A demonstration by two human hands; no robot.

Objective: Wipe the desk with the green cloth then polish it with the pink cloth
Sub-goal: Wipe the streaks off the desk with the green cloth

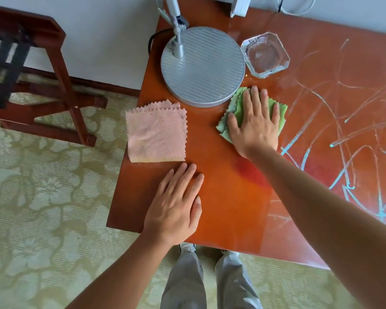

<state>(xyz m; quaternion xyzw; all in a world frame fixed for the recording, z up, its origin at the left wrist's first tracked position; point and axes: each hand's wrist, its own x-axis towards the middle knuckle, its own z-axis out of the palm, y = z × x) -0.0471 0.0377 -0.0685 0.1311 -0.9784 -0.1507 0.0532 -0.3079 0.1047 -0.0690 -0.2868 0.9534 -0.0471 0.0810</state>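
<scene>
I see green cloth (276, 113), folded w/ zigzag edges, under flat right hand (253, 126), left hand (176, 204) flat, fingers straight, pink cloth (156, 132) beside, on scribbled orange-brown tabletop (227, 197), patterned carpet (42, 208).

Only 1 view is given, a wide-angle head camera looking almost straight down from above the near edge of the desk (221, 186). It faces forward over the desk's left corner toward the wall behind it, close enough that both forearms reach in from the bottom of the frame. Beyond the desk's left edge the carpet (42, 208) fills the frame, and lines bow toward the edges. With 1 camera, no second view shares the scene.
</scene>
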